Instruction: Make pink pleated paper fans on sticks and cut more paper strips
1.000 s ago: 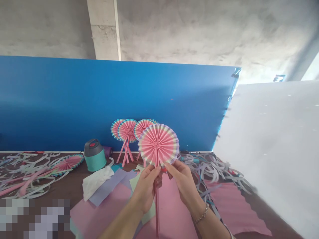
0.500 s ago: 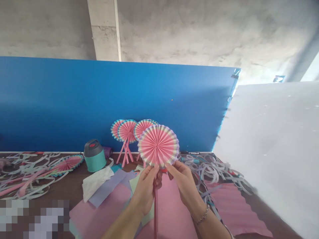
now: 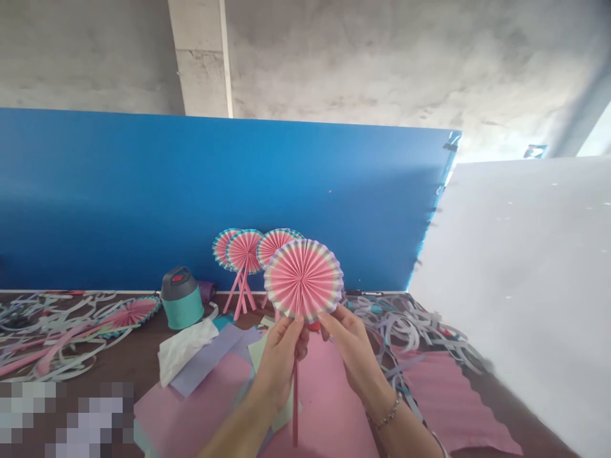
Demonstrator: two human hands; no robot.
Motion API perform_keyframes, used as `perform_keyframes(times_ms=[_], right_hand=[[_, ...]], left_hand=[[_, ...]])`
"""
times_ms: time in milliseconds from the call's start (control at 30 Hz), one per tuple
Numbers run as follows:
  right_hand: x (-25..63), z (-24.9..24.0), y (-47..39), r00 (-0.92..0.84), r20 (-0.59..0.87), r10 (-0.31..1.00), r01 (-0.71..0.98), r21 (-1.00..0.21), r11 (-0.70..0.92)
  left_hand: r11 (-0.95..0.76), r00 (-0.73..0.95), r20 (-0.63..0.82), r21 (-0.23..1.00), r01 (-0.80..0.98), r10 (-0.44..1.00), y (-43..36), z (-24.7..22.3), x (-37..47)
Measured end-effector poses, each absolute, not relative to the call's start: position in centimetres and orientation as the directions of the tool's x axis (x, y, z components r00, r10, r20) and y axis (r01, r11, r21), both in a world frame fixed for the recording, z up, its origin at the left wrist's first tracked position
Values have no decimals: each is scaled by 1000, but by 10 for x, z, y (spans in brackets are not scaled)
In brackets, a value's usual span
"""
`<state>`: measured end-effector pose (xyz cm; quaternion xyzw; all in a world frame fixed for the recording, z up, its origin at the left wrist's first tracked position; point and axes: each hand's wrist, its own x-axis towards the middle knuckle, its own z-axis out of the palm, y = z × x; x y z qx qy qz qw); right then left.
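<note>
A round pleated pink paper fan (image 3: 303, 280) with a pale lilac and cream edge stands upright in front of me. My left hand (image 3: 282, 350) pinches its bottom edge, where a thin pink stick (image 3: 295, 407) hangs down. On the lower right edge of the fan, the thumb and fingers of my right hand (image 3: 348, 343) are closed; a bracelet circles that wrist. Behind, several finished-looking pink fans with blue edges (image 3: 245, 251) lean against the blue panel on crossed pink sticks.
A teal and grey container (image 3: 181, 299) stands left of centre. Pink and lilac paper sheets (image 3: 205, 401) lie below the hands. Tangled paper strips (image 3: 401, 324) lie right, more lie left around another fan (image 3: 131, 315). A pleated pink sheet (image 3: 453, 401) rests at lower right.
The pink stick below the fan has shifted slightly left and its lower end now shows. The fan and both hands have hardly moved.
</note>
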<state>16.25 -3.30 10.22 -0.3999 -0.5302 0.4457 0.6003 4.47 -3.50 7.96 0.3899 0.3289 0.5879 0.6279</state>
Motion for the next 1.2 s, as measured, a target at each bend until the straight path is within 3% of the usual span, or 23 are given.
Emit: perform_keyframes(times_ms=[67,167,233,333,667,1000,1200], right_hand=[[163,100,-33,169,355,919,-39,-930,367],[165,96,-34,409,616,673,325,-787,524],[167,95,-36,349,789,506,578,-606,547],[168,96,-38,172,860,481,724,-441,530],[166,100,-41,209,768,605,685,-557,470],[169,104,-43,184,770,611,726,-526,444],[170,103,-41,186,813,552,784,-461,416]], left_hand=[[-12,57,43,886,-464,997,-35,78,45],[-31,26,46,909,-416,999,-36,78,46],[-36,20,47,926,-375,999,-38,77,49],[-18,45,34,947,-320,998,-41,75,54],[-78,123,98,985,-153,988,-46,69,60],[-44,176,75,983,-176,982,-44,65,61],[-46,163,74,984,-171,984,-44,64,62]])
